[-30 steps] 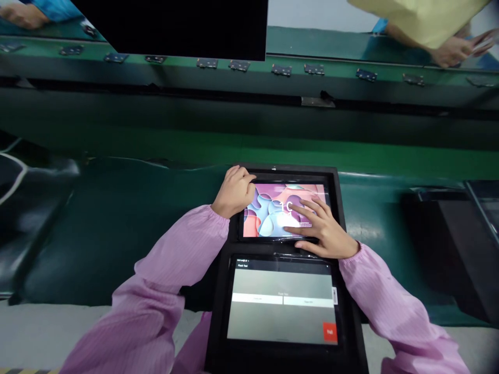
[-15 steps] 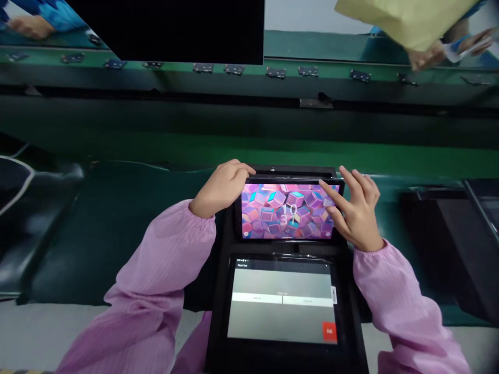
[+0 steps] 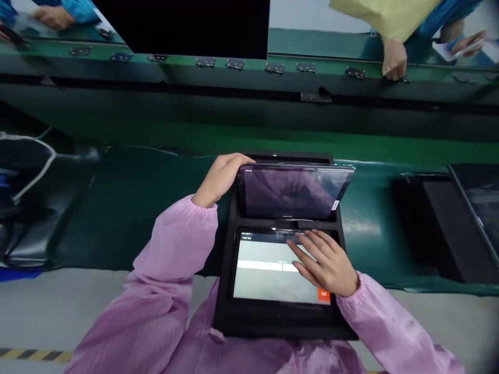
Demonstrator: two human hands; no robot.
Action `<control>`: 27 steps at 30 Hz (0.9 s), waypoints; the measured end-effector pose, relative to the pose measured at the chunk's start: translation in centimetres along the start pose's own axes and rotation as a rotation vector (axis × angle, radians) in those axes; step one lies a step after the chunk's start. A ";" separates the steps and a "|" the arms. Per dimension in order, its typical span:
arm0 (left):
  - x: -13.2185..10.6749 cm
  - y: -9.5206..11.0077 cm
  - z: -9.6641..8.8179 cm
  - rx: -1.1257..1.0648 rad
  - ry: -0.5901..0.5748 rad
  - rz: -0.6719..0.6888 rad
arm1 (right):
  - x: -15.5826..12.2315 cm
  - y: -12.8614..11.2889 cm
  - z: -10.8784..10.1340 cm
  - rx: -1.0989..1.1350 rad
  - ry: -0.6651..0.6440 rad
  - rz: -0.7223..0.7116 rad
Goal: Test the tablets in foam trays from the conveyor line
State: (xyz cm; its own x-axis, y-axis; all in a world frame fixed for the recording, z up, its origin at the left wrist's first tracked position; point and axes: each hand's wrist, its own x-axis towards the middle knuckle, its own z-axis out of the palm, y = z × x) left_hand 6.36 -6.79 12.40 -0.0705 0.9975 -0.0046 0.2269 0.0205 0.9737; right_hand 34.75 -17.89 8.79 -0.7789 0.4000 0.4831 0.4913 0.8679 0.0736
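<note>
My left hand (image 3: 223,176) grips the top left corner of a tablet (image 3: 292,192), which is tilted up in the far half of a black foam tray (image 3: 280,322). This tablet's screen is dark with a reflection on it, and a small white label sits at its right edge. A second tablet (image 3: 268,288) lies face up in the near half, its bright screen headed "Flash Test" with a red "Fail" button. My right hand (image 3: 323,262), fingers spread, is over the right part of that screen; whether it touches the glass I cannot tell.
Another black tray with a tablet (image 3: 477,208) stands on the green mat to the right. A white cable (image 3: 39,176) lies at the left. Beyond, a conveyor carries several small circuit boards (image 3: 275,68); a co-worker's hand (image 3: 394,59) reaches onto it. A black panel (image 3: 195,26) hangs above.
The far tablet's screen has gone from a colourful lock screen to dark. My right hand has moved from its top edge down over the near tablet. My left hand stays at the corner.
</note>
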 end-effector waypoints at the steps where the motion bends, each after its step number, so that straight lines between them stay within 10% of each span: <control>1: -0.3 -0.2 0.2 -0.059 0.002 0.020 | 0.0 -0.3 0.3 0.021 -0.029 0.034; 14: -3.5 -2.6 2.2 -0.464 0.041 0.163 | 0.9 -4.1 3.9 0.090 -0.394 0.400; 27: -4.6 -2.9 2.0 -0.206 0.117 0.304 | 2.3 -3.5 5.0 0.087 -0.318 0.398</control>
State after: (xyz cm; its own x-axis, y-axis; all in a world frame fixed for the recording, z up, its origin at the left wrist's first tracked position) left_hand 7.98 -11.29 9.19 -0.1434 0.9413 0.3057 0.0551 -0.3008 0.9521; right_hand 29.30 -18.53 5.33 -0.6250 0.7623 0.1684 0.7499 0.6462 -0.1417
